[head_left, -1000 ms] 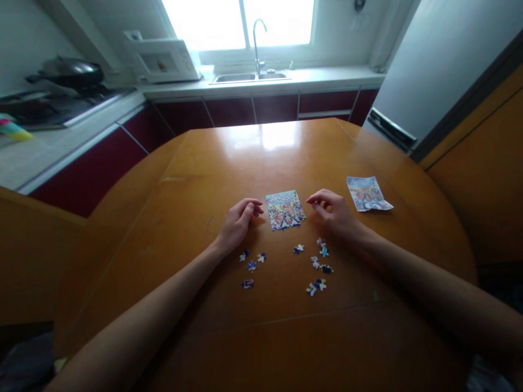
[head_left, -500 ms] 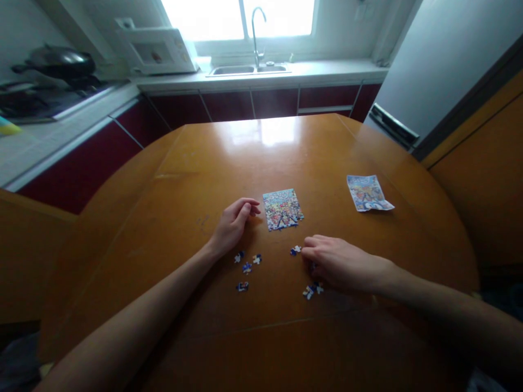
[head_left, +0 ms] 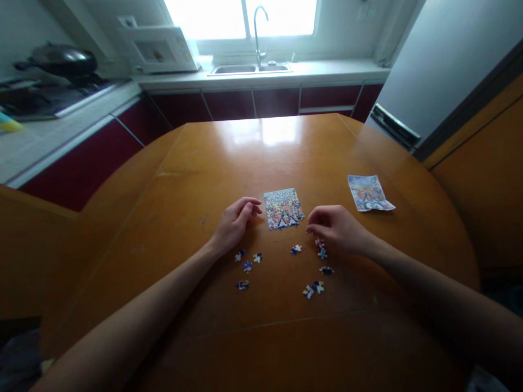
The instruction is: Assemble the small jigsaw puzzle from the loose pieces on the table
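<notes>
A partly assembled jigsaw puzzle [head_left: 283, 208] lies mid-table, its lower edge uneven. My left hand [head_left: 235, 222] rests just left of it, fingers loosely bent and holding nothing. On the other side, my right hand [head_left: 335, 226] hovers with thumb and fingertips pinched together. A tiny bit of a puzzle piece shows at those fingertips, mostly hidden. Loose puzzle pieces [head_left: 247, 266] lie below my left hand. More loose pieces [head_left: 322, 252] lie under my right hand, with a dark piece [head_left: 326, 270] and a small cluster [head_left: 313, 289] nearer me. A single piece [head_left: 296, 249] sits below the puzzle.
A creased printed picture sheet [head_left: 370, 193] lies on the right of the wooden table [head_left: 229, 169]. Beyond the table are a counter with a sink [head_left: 235, 69], a microwave [head_left: 161, 50] and a stove with a wok [head_left: 61, 62]. A refrigerator [head_left: 445, 65] stands at right.
My right hand has moved up and away from the loose pieces toward the puzzle's right side, uncovering several pieces beneath it. My left hand has stayed in place.
</notes>
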A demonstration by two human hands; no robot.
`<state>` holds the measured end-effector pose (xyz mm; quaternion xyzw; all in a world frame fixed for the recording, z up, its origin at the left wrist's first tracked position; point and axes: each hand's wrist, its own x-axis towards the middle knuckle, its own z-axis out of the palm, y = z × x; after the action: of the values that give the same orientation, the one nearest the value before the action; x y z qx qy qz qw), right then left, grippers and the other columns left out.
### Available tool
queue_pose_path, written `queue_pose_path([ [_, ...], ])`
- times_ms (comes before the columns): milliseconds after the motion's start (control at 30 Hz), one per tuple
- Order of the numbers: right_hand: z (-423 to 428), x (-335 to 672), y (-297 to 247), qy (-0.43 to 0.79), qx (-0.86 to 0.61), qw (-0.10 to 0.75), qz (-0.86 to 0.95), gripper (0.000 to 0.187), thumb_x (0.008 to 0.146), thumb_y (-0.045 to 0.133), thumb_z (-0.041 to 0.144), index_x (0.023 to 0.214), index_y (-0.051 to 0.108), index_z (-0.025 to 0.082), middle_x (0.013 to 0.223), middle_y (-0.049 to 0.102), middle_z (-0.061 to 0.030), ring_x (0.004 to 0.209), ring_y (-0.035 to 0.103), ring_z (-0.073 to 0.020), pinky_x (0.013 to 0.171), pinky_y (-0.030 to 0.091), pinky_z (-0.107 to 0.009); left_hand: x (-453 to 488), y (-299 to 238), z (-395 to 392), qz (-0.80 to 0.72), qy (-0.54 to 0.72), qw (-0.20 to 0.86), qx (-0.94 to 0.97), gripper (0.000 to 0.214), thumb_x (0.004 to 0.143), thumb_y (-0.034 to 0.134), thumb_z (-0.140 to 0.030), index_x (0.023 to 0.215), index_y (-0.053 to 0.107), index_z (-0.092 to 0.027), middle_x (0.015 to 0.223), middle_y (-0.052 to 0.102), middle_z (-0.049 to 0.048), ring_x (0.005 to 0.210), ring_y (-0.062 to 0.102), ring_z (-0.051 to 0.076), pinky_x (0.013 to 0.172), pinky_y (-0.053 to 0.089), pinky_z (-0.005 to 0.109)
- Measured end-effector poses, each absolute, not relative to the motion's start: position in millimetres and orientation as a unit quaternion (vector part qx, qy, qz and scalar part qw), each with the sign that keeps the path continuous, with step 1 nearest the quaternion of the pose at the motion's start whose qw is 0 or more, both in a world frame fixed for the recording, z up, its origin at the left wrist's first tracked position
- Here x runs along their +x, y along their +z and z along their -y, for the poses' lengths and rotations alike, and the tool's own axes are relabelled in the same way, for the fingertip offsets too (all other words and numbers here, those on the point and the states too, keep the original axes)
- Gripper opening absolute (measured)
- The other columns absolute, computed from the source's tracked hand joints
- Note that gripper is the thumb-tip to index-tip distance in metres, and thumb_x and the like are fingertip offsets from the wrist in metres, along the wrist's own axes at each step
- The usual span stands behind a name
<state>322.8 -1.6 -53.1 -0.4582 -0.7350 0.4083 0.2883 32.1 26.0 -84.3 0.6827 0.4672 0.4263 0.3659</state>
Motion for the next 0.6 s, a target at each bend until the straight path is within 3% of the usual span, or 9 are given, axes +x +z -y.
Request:
queue_pose_path([
  [167, -23.4, 324.6, -72.8, 0.406, -0.494, 0.360, 0.680, 0.010, 0.079, 0.070, 0.027, 0.075, 0.069, 0.018, 0.069, 0.071, -0.0036, 0.064, 0.064, -0.0160, 0.060, 0.051, -0.031, 32.2, -83.1, -25.7, -0.468, 0.423, 0.364, 0.685, 0.029, 0.101, 0.046, -0.035, 0.105, 0.066, -0.015, 0.089, 0.070, 0.0063, 0.082, 0.064, 0.016, 0.074, 0.050, 0.029],
  [600, -31.2, 314.3, -80.8, 0.363, -0.488, 0.311, 0.731, 0.009, 0.080, 0.068, 0.023, 0.079, 0.075, 0.017, 0.073, 0.074, -0.0050, 0.066, 0.062, -0.0161, 0.065, 0.050, -0.032, 31.7, -84.6, -26.7, -0.466, 0.422, 0.358, 0.690, 0.028, 0.101, 0.045, -0.034, 0.106, 0.066, -0.016, 0.089, 0.070, 0.0063, 0.082, 0.063, 0.016, 0.074, 0.050, 0.029],
])
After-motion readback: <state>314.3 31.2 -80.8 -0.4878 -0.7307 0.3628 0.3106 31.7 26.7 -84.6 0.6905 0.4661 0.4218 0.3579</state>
